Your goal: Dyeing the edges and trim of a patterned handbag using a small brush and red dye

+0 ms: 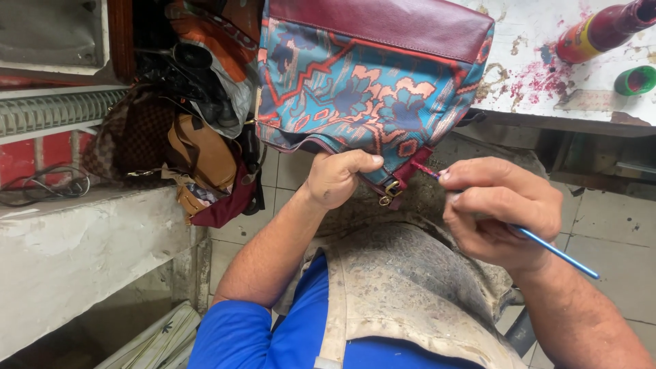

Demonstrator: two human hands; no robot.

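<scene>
While pinching the lower corner of the patterned bag [369,82], left hand [338,179] closed on the fabric; right hand [502,208] gripping a thin brush [553,251], tip at the maroon strap tab [413,167]; touch-up seemingly underway, extent done unclear.

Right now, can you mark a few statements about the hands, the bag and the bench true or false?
1. The right hand holds a thin blue-handled brush. True.
2. The left hand grips the bottom edge of the patterned bag. True.
3. The brush tip is at the bag's dark red strap tab. True.
4. The bag is plain black. False: it has a blue, red and orange pattern with dark red trim.
5. The red bottle stands upright on the bench. False: it lies tilted on its side.
6. The green cap is on the floor. False: it sits on the bench.
</scene>
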